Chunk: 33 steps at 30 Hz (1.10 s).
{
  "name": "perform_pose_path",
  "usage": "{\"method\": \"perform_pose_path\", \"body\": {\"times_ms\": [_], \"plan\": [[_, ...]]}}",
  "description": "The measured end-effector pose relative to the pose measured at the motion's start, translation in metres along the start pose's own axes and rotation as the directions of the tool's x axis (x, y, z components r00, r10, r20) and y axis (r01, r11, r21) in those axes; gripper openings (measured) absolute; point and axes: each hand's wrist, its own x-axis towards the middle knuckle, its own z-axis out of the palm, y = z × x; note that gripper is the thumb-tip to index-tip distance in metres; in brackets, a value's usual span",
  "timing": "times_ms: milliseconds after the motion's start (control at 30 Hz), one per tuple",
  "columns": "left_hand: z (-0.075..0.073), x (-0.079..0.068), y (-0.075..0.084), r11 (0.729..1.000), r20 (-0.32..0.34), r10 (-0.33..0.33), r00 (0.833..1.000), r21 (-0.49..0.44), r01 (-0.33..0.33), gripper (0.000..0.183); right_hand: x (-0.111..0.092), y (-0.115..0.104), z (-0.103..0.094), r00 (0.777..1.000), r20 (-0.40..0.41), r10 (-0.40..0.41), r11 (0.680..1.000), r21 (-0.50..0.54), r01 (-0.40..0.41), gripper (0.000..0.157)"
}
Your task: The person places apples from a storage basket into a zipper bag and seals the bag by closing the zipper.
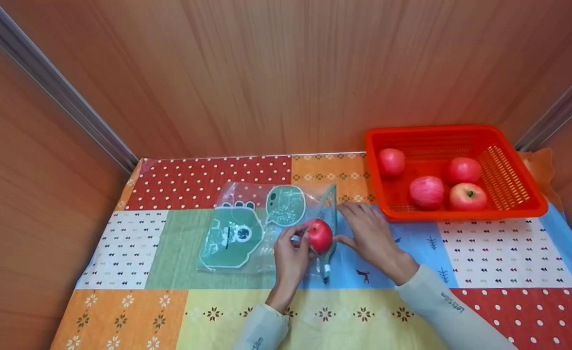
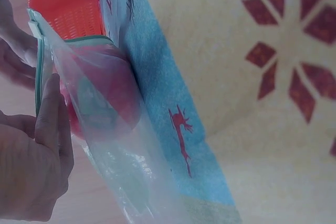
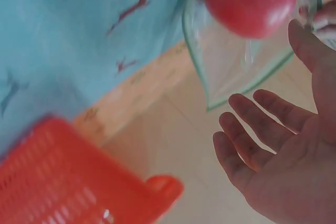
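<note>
A clear zip bag (image 1: 232, 238) with green dinosaur prints lies on the cloth, its mouth toward the right. Just inside that mouth sits a red apple (image 1: 320, 236), showing through the film in the left wrist view. My left hand (image 1: 291, 253) pinches the bag's upper layer by the mouth, left of the apple. In the left wrist view its fingers (image 2: 48, 111) lie along the green zip edge (image 2: 39, 72). My right hand (image 1: 371, 238) is just right of the mouth, fingers spread and holding nothing; the right wrist view shows its bare palm (image 3: 299, 177).
A red plastic basket (image 1: 460, 215) stands at the back right. Several apples (image 1: 426, 192) lie in it. A patchwork cloth (image 1: 237, 316) covers the table, and wood panels (image 1: 247, 78) enclose the back and sides.
</note>
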Motion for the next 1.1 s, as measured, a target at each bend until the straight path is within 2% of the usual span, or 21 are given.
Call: {"method": "perform_pose_path", "body": {"times_ms": [100, 333, 833, 1100], "plan": [[0.000, 0.000, 0.000, 1.000, 0.003, 0.001, 1.000, -0.014, -0.001, 0.022, -0.001, 0.009, -0.009, 1.000, -0.028, 0.012, 1.000, -0.005, -0.012, 0.073], [0.001, 0.000, 0.000, 1.000, 0.011, -0.005, 1.000, -0.021, 0.005, 0.026, -0.004, 0.026, -0.026, 0.997, -0.040, 0.070, 0.998, -0.007, -0.070, 0.071], [0.000, 0.000, -0.001, 1.000, 0.020, -0.007, 1.000, -0.014, 0.007, 0.024, -0.008, 0.063, -0.061, 0.989, -0.105, 0.102, 0.995, -0.013, -0.104, 0.069], [0.000, 0.000, -0.001, 1.000, 0.018, -0.025, 1.000, -0.003, 0.025, 0.025, -0.009, 0.093, -0.076, 0.982, -0.100, 0.160, 0.985, -0.053, -0.166, 0.068]]}}
